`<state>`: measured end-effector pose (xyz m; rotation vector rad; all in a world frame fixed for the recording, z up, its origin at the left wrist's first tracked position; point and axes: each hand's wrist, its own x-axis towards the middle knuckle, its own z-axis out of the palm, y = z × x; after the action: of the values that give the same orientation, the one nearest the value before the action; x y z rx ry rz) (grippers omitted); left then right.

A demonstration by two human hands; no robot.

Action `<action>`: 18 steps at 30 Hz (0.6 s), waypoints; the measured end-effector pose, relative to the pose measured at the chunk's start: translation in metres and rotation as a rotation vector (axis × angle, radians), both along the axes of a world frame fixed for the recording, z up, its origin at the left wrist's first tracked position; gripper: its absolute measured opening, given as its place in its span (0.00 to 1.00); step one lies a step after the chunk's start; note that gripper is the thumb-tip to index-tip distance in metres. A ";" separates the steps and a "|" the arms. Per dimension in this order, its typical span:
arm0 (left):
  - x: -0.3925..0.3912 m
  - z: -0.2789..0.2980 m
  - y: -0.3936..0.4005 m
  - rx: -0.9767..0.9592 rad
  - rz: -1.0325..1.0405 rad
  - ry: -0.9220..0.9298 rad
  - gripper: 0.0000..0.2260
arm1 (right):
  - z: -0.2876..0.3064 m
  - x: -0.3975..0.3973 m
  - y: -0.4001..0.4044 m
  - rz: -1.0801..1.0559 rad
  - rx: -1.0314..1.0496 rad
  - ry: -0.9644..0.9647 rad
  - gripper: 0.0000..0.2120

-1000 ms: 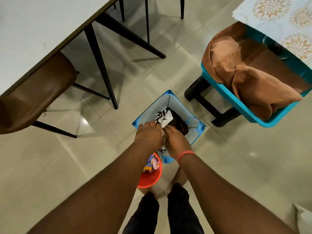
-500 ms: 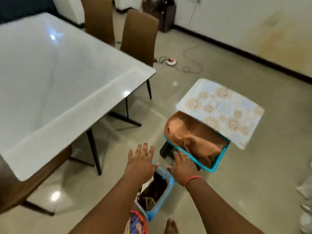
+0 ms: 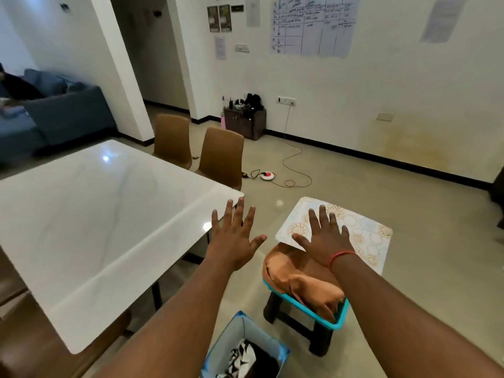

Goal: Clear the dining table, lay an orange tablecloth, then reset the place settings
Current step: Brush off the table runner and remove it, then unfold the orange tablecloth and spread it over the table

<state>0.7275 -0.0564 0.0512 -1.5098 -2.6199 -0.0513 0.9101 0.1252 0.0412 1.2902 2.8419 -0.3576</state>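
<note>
White walls (image 3: 381, 85), beige tiled floor (image 3: 354, 186), brown chairs (image 3: 222, 156), blue sofa (image 3: 62, 113)

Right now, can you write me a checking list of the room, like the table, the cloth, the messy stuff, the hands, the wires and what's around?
Surface: white dining table, glossy, nothing seen on it.
Job's things: orange tablecloth bunched in a teal tub on a dark stool; a patterned mat lies over the tub's far side.
Clutter: blue fabric bin on the floor, holding black-and-white cloth.
Grippers: left hand and right hand both held out, fingers spread, holding nothing.
Cables: orange cord runs from a wall socket to a round red-and-white device on the floor.
Surroundings: brown chairs, blue sofa, small cabinet, papers on the wall.
</note>
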 end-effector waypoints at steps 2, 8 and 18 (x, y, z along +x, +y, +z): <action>0.006 -0.003 0.011 -0.013 0.020 0.006 0.37 | -0.001 0.002 0.016 0.033 -0.005 -0.012 0.42; 0.042 -0.049 0.066 -0.101 0.140 -0.079 0.37 | -0.047 0.024 0.073 0.172 -0.089 -0.128 0.43; 0.134 -0.149 0.125 -0.383 0.341 -0.346 0.35 | -0.150 0.062 0.140 0.366 -0.388 -0.526 0.41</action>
<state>0.8612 0.0685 -0.0982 -1.2053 -3.2850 0.2569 0.9725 0.2650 -0.1092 0.6526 2.3366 -0.4496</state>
